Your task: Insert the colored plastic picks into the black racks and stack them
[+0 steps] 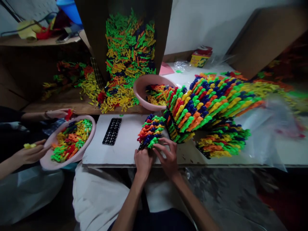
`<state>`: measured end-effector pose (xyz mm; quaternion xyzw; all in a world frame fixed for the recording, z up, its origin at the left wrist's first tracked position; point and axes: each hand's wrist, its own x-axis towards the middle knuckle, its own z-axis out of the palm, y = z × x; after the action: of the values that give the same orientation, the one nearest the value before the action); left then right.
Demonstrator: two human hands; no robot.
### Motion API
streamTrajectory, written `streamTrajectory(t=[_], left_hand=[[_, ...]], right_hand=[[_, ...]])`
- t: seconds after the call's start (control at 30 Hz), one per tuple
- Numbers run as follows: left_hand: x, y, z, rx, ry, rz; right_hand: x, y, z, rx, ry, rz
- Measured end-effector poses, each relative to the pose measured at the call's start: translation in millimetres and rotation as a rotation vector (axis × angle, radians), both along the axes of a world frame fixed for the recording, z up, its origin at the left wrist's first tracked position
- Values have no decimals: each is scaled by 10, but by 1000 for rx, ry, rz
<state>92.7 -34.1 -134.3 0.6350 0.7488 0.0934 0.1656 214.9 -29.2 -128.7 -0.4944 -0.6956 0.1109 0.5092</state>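
Far left of the grip: co-worker's hand point(31, 154) beside a basin point(44, 160) of loose figures.
Black tray point(112, 131): flat, left of the grip, apart from it; long axis runs away from the person, far end tipped slightly right.
Left hand point(143, 160): curled at the rack's near edge; fingertips hidden, cannot tell how firm the hold.
Rack point(150, 128): just beyond both hands, packed with figures; its base mostly covered, long axis unclear.
Green figures point(153, 142): rack's near right corner, straight left of the right fingertips; right hand nearer.
Right hand point(169, 157): fingers bent, spread, tips at the green; cannot tell whether pinched.
Tall rack point(192, 109): right of the grip, beyond it.
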Motion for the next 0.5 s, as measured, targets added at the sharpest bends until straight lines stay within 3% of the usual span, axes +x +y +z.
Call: streamTrajectory(t=[0.2,0.33,0.4,0.5], left_hand=[[53,-10,-31,-8,-30,46],[-151,-74,62,-34,-185,12],[-372,-74,284,-55,-297,-64],[-676,207,900,-21,-431,-184]], right_hand=[[-76,138,-3,138,-38,-29],[23,204,-266,184,-56,-19],[88,230,-478,243,24,-90],[126,225,-746,236,38,-188]])
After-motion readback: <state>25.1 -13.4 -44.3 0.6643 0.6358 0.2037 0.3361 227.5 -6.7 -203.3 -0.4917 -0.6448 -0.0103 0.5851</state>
